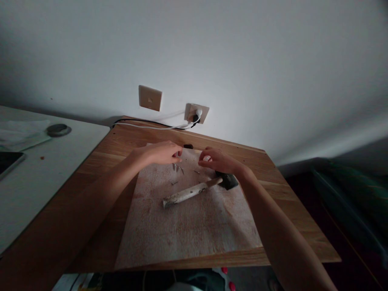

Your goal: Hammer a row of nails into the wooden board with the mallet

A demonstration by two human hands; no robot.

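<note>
My left hand (165, 152) hovers over the far part of a worn, pale board (182, 230), its fingers loosely curled and the thumb apart from them. Just below its fingertips several small nails (182, 171) show; whether any touches the hand I cannot tell. My right hand (218, 160) is bent inward across from it, fingers curled towards the thumb in a pinch; anything inside is hidden. Under the right wrist lies the dark head of a hammer (184, 195), whose whitish handle points left and towards me. More loose nails are scattered between handle and hands.
The board rests on a wooden table (303, 238) against the wall. A small dark object (188, 146) sits behind the board. Cables (151, 123) run to a wall socket (203, 113). On the left, a white table (75, 161) holds a round grey lid-like thing (57, 129).
</note>
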